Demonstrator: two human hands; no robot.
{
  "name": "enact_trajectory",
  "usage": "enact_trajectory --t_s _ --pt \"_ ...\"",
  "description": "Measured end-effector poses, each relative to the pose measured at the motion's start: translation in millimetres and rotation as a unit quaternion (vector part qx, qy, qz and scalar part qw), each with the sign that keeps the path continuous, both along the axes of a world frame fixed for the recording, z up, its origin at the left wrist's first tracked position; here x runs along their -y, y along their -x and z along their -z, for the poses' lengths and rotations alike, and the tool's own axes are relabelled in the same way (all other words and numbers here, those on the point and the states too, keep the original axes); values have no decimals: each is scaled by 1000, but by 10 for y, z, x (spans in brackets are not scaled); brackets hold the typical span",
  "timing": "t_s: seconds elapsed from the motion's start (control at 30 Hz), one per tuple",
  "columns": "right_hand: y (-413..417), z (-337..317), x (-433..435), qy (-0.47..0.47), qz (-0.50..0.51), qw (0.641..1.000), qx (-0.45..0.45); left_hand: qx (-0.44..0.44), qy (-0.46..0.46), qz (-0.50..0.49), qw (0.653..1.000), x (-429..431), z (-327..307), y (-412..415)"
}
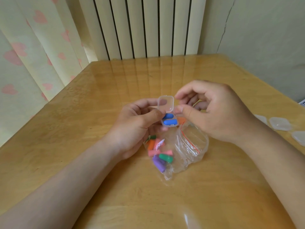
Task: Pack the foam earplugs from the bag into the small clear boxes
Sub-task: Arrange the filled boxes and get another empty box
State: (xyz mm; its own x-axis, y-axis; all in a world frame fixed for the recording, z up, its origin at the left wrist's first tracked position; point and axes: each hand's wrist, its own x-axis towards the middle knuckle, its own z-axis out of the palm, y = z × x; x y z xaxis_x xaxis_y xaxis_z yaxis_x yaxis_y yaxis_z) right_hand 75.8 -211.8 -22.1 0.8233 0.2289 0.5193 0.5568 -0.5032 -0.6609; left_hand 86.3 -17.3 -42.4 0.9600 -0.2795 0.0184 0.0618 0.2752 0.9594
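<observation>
My left hand holds a small clear box with its hinged lid standing up. Two blue earplugs lie side by side inside it. My right hand hovers just right of the box, thumb and forefinger close together near the lid's right edge, holding nothing that I can see. Below the hands lies the clear zip bag with a red seal line, its mouth open. Orange, pink, green and purple earplugs sit in its lower left part.
Several small clear boxes lie at the right edge of the glossy wooden table. An orange piece shows right behind the held box. A radiator and a heart-patterned curtain stand behind the table.
</observation>
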Motion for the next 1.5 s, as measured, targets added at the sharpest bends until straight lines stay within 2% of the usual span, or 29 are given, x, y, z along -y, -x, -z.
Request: enact_trajectory --t_s 0.13,0.27,0.47,0.7,0.97,1.5 --pt "12 -26 34 10 -15 1000 -17 -2 14 -9 1000 -17 -25 -4" --pt "14 17 2 74 -29 995 -67 -12 30 3 999 -33 -28 -10" --pt "-4 20 5 48 -5 998 -31 4 36 36 999 -51 -35 -4" --pt "24 -2 -25 36 3 999 -16 67 -18 62 996 -51 32 -2" --pt "8 37 -59 24 -4 999 -25 117 -20 26 993 -36 57 -2" --pt "39 23 -86 49 -4 999 3 140 -34 23 989 -45 51 12"
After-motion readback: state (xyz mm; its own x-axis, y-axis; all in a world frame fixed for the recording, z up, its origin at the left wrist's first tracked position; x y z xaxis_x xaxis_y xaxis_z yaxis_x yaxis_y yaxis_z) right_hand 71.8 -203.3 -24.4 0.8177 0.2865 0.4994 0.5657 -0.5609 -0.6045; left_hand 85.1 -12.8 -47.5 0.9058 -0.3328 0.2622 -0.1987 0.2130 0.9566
